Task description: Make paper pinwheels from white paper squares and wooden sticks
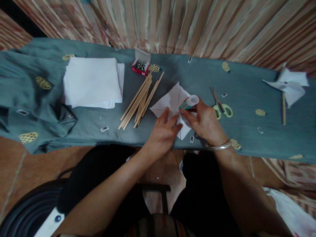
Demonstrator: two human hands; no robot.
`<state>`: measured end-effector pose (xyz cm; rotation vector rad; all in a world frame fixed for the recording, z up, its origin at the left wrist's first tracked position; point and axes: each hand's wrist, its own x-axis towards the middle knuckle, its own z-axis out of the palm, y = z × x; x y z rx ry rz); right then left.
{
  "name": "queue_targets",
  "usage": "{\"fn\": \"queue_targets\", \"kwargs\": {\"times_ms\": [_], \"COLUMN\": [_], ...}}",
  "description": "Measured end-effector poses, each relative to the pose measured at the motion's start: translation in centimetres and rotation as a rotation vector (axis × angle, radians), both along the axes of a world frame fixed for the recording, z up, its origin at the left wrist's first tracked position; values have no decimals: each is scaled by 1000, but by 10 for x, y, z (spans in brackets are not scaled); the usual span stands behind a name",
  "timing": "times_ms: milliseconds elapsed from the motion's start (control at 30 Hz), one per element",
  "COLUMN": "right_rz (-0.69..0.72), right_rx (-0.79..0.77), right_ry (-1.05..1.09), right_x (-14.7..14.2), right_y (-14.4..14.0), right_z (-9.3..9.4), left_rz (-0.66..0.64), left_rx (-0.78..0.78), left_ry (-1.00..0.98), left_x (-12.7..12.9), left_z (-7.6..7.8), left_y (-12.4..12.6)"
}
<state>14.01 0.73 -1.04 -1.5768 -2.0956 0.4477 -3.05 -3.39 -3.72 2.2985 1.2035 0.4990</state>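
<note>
A square of white paper (165, 98) with cut, creased lines lies on the cloth-covered table in front of me. My left hand (165, 129) rests on its lower left part with the fingers spread, pressing it down. A glue stick (189, 102), white with a green label, is gripped in my right hand (205, 120). It is held tilted, its lower end at the middle of the paper; the tip is hidden. Just right of that hand lie scissors (220, 103) with light green handles, blades pointing away from me.
Several wooden sticks (140, 100) lie left of the paper. Behind them stands an open red box (140, 67) of metal pins. A stack of white paper (92, 81) sits farther left. At the far right lies a paper pinwheel (290, 86) on a stick. A curtain (169, 20) hangs behind the table.
</note>
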Motion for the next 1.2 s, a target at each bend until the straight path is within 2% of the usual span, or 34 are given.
{"fn": "queue_targets", "kwargs": {"times_ms": [333, 833, 1200], "right_rz": [-38, -56, -73], "right_rx": [-12, 71, 31], "right_ry": [-5, 33, 31], "right_x": [1, 0, -5], "right_y": [1, 8, 8], "right_z": [-1, -7, -7], "left_rz": [-10, -18, -3], "left_rx": [1, -18, -36], "left_ry": [60, -42, -80], "left_x": [1, 0, 1], "left_z": [4, -2, -2], "left_y": [1, 0, 0]}}
